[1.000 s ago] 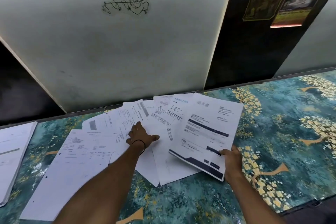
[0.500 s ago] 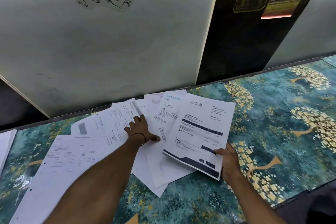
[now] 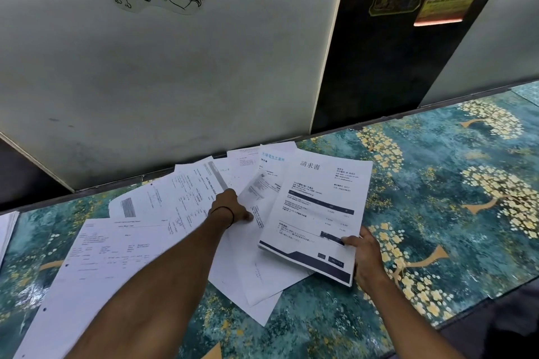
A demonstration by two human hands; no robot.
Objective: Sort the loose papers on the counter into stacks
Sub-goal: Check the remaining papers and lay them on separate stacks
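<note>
Most of the sorting looks undone. The teal, gold-flowered counter (image 3: 443, 189) carries a wide fan of loose papers (image 3: 122, 245). They overlap and lie askew, from the near left edge up to the foot of the wall (image 3: 175, 81). Only one stack (image 3: 6, 230) shows, at the far left and cut by the frame. It is judged to be the one pile made so far, though what it holds cannot be read.

At the right end of the fan lies an invoice (image 3: 320, 207) with dark blue bands, topmost and raised at its near edge. The right hand (image 3: 366, 256) grips its near right corner, thumb on top and fingers beneath. It appears to be the sheet now being picked out.

The left hand (image 3: 230, 207) sits mid-fan with its thumb on a sheet and its fingers hidden under a lifted page. Whether it pinches or merely presses cannot be told. A thin black wristband (image 3: 227, 211) circles that wrist.
</note>
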